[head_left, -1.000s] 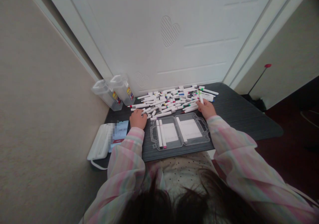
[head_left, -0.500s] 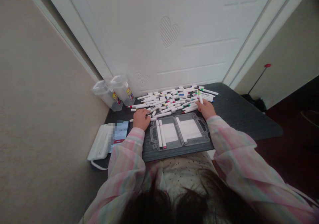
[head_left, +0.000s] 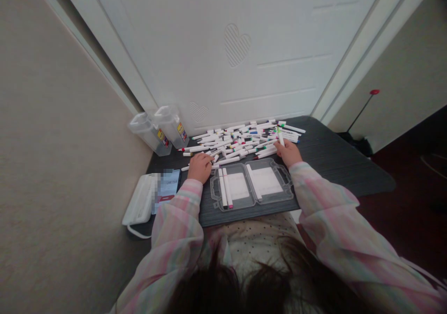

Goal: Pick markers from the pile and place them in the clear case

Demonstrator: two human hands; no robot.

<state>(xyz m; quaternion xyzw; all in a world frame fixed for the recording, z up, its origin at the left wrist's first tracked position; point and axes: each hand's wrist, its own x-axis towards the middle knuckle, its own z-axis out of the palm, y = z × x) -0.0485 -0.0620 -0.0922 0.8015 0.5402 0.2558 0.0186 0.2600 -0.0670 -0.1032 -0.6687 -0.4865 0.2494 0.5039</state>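
Note:
A heap of white markers (head_left: 240,142) with coloured caps lies across the back of a dark table (head_left: 331,158). In front of it an open clear plastic case (head_left: 252,183) holds three markers, two in its left half and one in its right. My left hand (head_left: 199,166) rests curled on markers at the heap's left edge, closed on a white marker. My right hand (head_left: 288,151) grips a white marker (head_left: 281,137) with a green tip, pointing away from me at the heap's right side.
Two clear lidded tubs (head_left: 159,130) stand at the table's back left corner. A white case (head_left: 139,204) and a booklet (head_left: 166,188) lie at the left front. A white door (head_left: 237,49) rises right behind the table. A red-topped stick (head_left: 363,109) leans at the right.
My left hand has slid right along the heap's front edge, toward the case. My right hand has stayed put with its marker.

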